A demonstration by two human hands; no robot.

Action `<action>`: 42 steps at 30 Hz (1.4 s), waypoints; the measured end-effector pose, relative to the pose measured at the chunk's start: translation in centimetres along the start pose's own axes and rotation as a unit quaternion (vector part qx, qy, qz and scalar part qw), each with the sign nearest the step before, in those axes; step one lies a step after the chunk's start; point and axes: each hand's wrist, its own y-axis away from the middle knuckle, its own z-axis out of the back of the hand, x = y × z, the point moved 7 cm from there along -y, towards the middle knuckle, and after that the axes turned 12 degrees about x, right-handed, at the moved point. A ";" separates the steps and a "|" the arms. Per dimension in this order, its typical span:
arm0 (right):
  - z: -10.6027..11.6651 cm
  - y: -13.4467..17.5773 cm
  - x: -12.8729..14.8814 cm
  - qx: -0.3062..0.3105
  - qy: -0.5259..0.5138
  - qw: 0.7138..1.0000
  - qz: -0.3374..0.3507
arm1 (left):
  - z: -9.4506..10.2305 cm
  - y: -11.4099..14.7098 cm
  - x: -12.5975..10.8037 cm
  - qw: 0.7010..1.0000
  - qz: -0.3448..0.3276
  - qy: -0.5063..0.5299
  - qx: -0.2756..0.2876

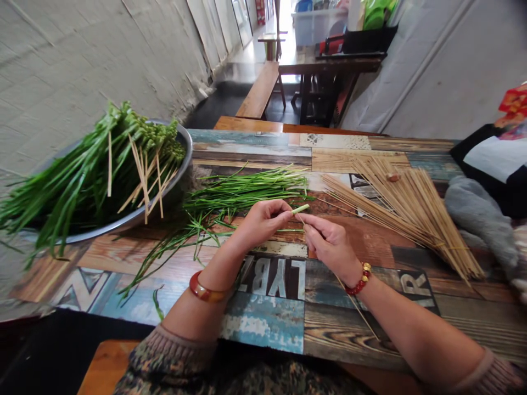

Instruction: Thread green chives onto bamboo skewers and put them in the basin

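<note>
Pinched in my left hand point(265, 220) is a small bundle of garlic chives point(300, 209), its pale cut ends pointing right past my fingertips. My right hand point(327, 241) grips a thin bamboo skewer point(362, 317), whose tip meets the chives beside my left fingers. The skewer's other end slants down below my right wrist. Behind my hands lies a pile of loose green chives point(251, 187), with stray stalks trailing toward the front left. To the right, many bamboo skewers point(424, 203) are fanned out on the patterned table point(272, 323).
A metal basin point(187, 148) at the left is heaped with chives point(78, 175), some threaded on skewers. A grey cloth-like bundle point(480, 211) and a black item with white on it point(489, 156) sit at the right edge. Beyond stand a bench point(260, 90) and another table point(329, 66).
</note>
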 end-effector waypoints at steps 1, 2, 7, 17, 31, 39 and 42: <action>0.0 0.0 0.0 -0.002 0.002 1.000 0.001 | 0.0 0.0 0.0 1.000 0.000 -0.001 0.000; 0.0 0.0 -0.1 -0.005 0.004 1.000 0.000 | 0.0 0.0 0.0 1.000 0.000 -0.001 0.000; 0.2 0.1 -0.3 -0.011 0.013 1.000 -0.005 | 0.0 0.0 0.1 1.000 -0.002 0.006 0.002; 0.3 0.0 -0.6 -0.015 -0.002 1.000 -0.011 | 0.0 0.0 0.0 1.000 -0.009 0.000 -0.002; 0.3 -0.1 -0.4 -0.023 0.035 0.999 0.000 | -0.1 0.1 -0.5 0.997 -0.026 -0.075 -0.019; 0.1 -0.2 -0.8 -0.016 -0.024 1.000 -0.008 | -0.3 0.2 -0.7 0.994 -0.027 -0.103 -0.021; -0.1 -0.3 -0.8 0.004 -0.073 0.997 -0.011 | -0.3 0.2 -0.8 0.993 -0.031 -0.116 -0.022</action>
